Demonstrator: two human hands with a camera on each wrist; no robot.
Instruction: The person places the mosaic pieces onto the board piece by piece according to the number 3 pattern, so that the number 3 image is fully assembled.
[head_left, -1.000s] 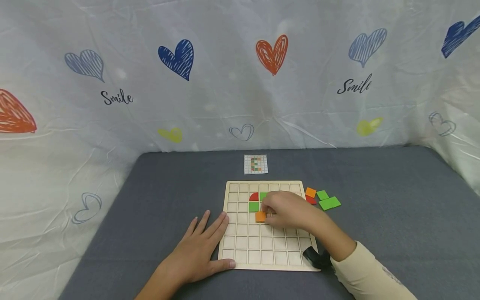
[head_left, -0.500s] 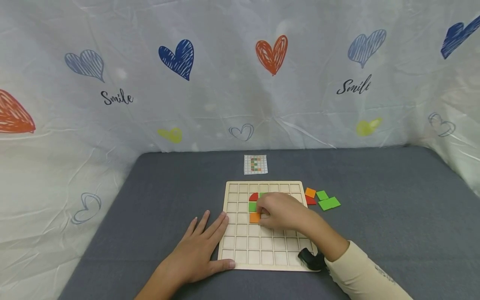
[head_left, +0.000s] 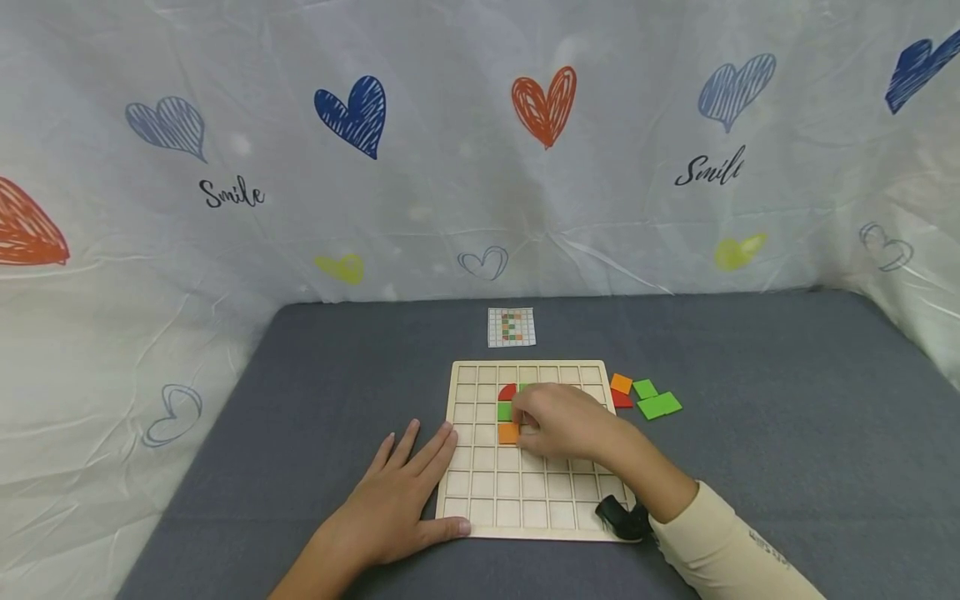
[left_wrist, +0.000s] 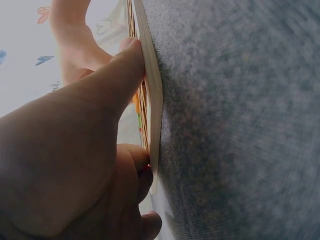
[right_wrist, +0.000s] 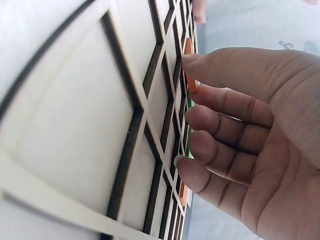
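A wooden grid board [head_left: 483, 508] lies on the table. My left hand [head_left: 401, 504] rests flat at its left edge, fingers spread and straight, with the thumb [left_wrist: 131, 60] over the near rim. With thumb and index finger, my right hand [head_left: 566, 423] pinches an orange square tile [head_left: 508, 433], also seen in the right wrist view as an orange piece [right_wrist: 192, 82] at the fingertips. The tile sits over a cell just below a green square tile [head_left: 505, 412]. Above that is a red quarter-round tile [head_left: 507, 392]. My right hand partly hides another green tile [head_left: 523, 387].
Right of the board lie loose tiles: an orange one [head_left: 620, 383], a red one [head_left: 622, 400] and several green ones [head_left: 660, 406]. A small printed pattern card [head_left: 512, 327] lies behind the board. A black strap-like device [head_left: 624, 518] hangs at the right wrist over the board's corner.
My right hand has shifted slightly left, bringing the orange tile into line beneath the green one. Over the last half second it has barely moved. My left hand stays in place.
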